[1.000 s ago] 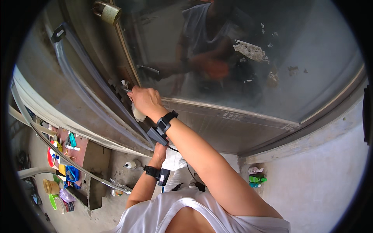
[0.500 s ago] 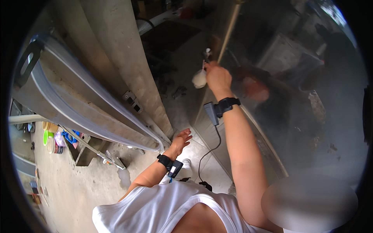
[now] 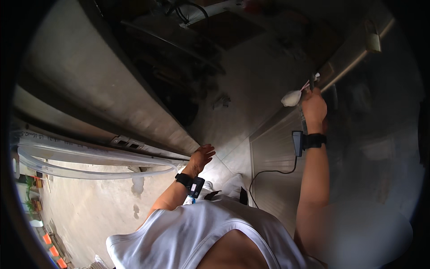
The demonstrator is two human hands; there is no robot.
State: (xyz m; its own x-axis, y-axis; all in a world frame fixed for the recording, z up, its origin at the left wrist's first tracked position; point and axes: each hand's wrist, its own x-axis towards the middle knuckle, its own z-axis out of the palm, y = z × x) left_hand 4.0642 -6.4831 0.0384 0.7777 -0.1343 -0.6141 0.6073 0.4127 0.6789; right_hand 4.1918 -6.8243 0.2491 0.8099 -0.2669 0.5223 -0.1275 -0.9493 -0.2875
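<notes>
Head view. The door (image 3: 280,148), metal with a ribbed lower panel, stands ajar and serves as the reference for all positions. Its long axis follows the upright free edge, which in this view slants from the upper right down to a lower corner near the middle. From that corner the bottom edge runs toward the wearer. The free edge points into the dim interior; the door's face is turned partly toward the wearer.

Left of the door, a wide opening separates it from the door post (image 3: 121,80). Pale floor (image 3: 242,98) shows in this gap and beyond the door's free edge. A looped clear hose (image 3: 89,172) lies farther left of the door, beside the post.

The right hand (image 3: 315,107) is at the door's free edge, fingers curled closed around a narrow handle (image 3: 312,82); the fingertips are hidden. Just left of the door at this hand, a pale pouch (image 3: 291,98) hangs on a pink cord. A padlock (image 3: 373,41) is at the door's upper frame.

The left hand (image 3: 201,160) is across the opening from the door, fingers extended and slightly parted, holding nothing. It is just beside the post's lower end; contact cannot be determined.
</notes>
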